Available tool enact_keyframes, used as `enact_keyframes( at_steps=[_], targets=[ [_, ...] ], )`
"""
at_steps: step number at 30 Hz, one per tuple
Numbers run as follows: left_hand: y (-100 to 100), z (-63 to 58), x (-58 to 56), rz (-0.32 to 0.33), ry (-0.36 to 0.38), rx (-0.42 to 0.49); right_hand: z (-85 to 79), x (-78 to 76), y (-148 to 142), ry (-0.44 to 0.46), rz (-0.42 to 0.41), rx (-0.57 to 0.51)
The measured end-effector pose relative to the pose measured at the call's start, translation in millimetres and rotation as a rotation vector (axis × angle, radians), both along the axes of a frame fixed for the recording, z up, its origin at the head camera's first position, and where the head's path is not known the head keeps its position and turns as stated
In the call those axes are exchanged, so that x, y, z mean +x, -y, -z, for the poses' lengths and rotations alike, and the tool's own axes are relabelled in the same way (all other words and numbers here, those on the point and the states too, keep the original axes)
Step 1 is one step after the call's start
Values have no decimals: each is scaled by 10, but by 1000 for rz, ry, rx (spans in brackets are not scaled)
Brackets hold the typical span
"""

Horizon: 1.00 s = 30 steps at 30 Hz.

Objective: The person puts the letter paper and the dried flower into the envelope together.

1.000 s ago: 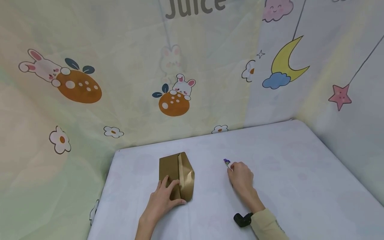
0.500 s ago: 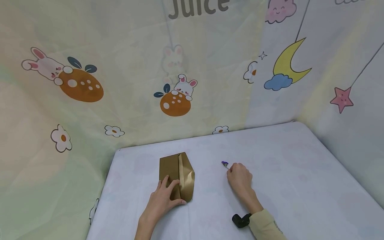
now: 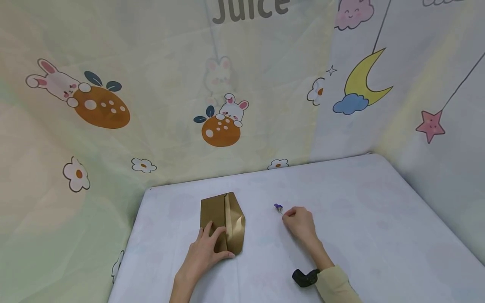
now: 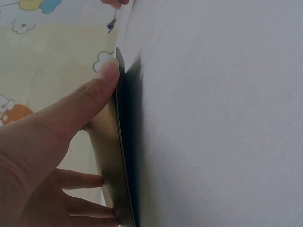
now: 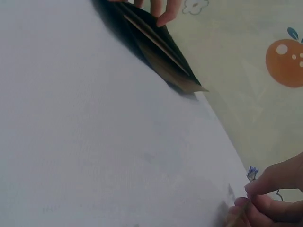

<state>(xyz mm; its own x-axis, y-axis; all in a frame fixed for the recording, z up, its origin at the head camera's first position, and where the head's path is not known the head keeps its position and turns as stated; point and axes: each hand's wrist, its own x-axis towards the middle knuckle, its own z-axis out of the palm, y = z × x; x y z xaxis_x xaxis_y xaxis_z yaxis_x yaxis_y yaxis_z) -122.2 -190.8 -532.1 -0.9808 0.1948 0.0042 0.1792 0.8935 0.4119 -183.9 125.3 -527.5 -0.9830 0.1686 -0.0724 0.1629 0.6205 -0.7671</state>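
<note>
A gold envelope lies on the white table with its flap opened out to the right. My left hand rests on its lower part, fingers spread on the body and thumb near the flap's lower edge. In the left wrist view the thumb touches the envelope's edge. The envelope's mouth gapes in the right wrist view. To the right, my right hand pinches the thin stem of a small purple flower sprig between thumb and fingertips. The blossoms point up and left, toward the envelope's side.
The white-covered table meets a cartoon-printed fabric wall at the back and sides. A black wrist-worn device sits at the right sleeve.
My right hand has moved slightly left with the flower sprig, whose blossoms now sit nearer the envelope. The left hand and the envelope have stayed put.
</note>
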Motion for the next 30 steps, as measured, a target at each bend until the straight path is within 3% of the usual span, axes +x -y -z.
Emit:
enact_keyframes(
  at_steps=[10,17,30],
  targets=[
    [12,-6,3,-9,3,10,-6,-2,70,217,-2,-335],
    [16,0,-11,-3,0,15,-9,-39,180,281,-29,-431],
    [19,-3,-15,-8,-8,25,-90,-20,552,270,-126,-512]
  ],
)
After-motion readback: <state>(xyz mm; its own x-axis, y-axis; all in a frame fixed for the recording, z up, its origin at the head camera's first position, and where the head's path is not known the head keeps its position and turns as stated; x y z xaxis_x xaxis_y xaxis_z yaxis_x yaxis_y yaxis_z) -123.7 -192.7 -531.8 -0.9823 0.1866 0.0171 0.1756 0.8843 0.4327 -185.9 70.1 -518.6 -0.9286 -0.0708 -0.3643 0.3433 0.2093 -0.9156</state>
